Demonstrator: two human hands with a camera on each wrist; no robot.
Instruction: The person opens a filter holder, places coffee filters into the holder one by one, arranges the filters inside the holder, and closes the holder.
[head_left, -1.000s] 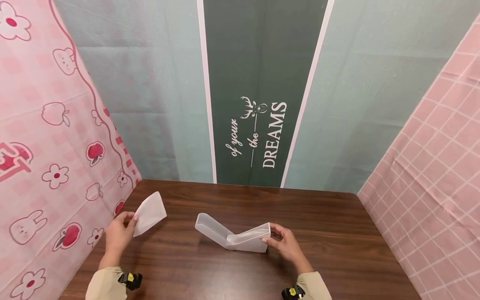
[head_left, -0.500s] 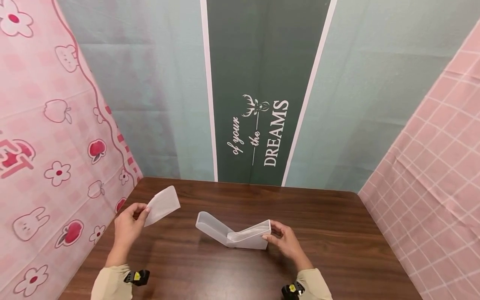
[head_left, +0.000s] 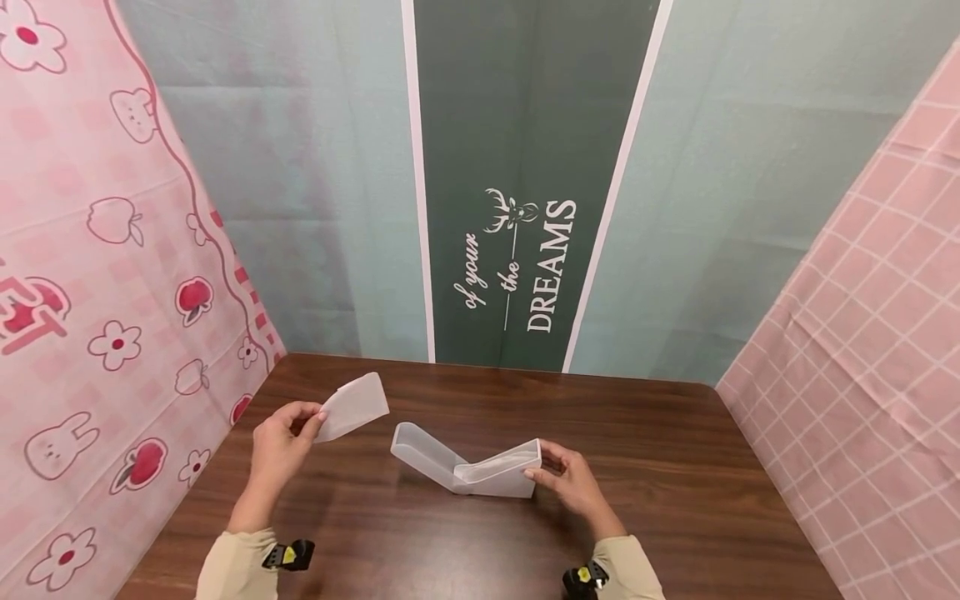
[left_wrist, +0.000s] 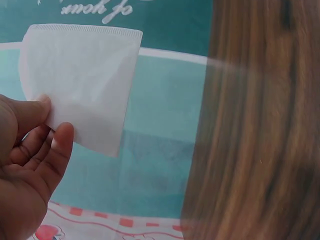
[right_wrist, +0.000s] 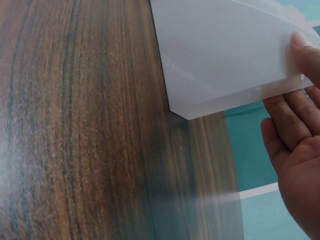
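Observation:
My left hand (head_left: 283, 437) pinches a white paper coffee filter (head_left: 355, 407) by one edge, thumb on one face and fingers behind. The left wrist view shows the filter (left_wrist: 82, 80) flat, with a crimped seam along one side. My right hand (head_left: 573, 483) grips the end of a translucent white plastic case (head_left: 498, 483) that stands on the table. Its hinged lid (head_left: 423, 458) is swung out to the left. More white filters (head_left: 502, 465) show inside the case. In the right wrist view, my thumb (right_wrist: 302, 52) lies on the ribbed side of the case (right_wrist: 220, 60).
The dark wood-grain table (head_left: 450, 550) ends at a hanging green cloth (head_left: 502, 150) with white lettering. A pink patterned cloth (head_left: 90, 292) hangs at the left, and a pink checked cloth (head_left: 862, 317) at the right.
My left hand has moved to the right with the coffee filter, nearer the case's lid. My right hand keeps its grip on the case, which stays in place.

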